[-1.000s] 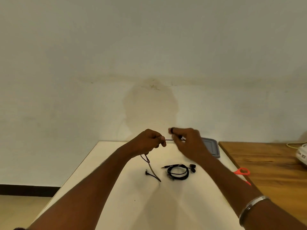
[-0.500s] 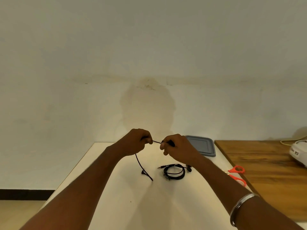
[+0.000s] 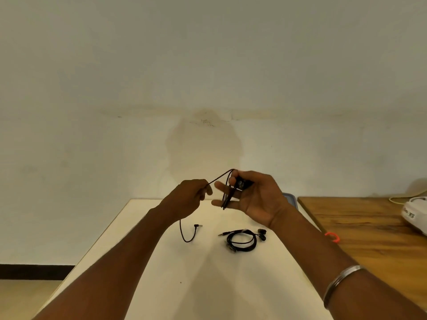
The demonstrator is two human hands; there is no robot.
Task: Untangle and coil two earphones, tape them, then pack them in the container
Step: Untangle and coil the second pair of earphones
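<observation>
White bench [image 3: 161, 273] below: your left grip [image 3: 189, 197] pinches the light, limp cord [image 3: 219, 179] above its far edge; your right grip [image 3: 256, 199], fingers spread, pins the buds [image 3: 241, 184] by thumb. Likely slippery, so pinch close to the loops. Other earphone [image 3: 253, 241] lies coiled mid-bench.

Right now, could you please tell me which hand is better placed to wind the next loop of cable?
Probably the left hand: it pinches the free cable, whose tail hangs down to the plug. The right hand is occupied, with loops draped over its spread fingers.
</observation>
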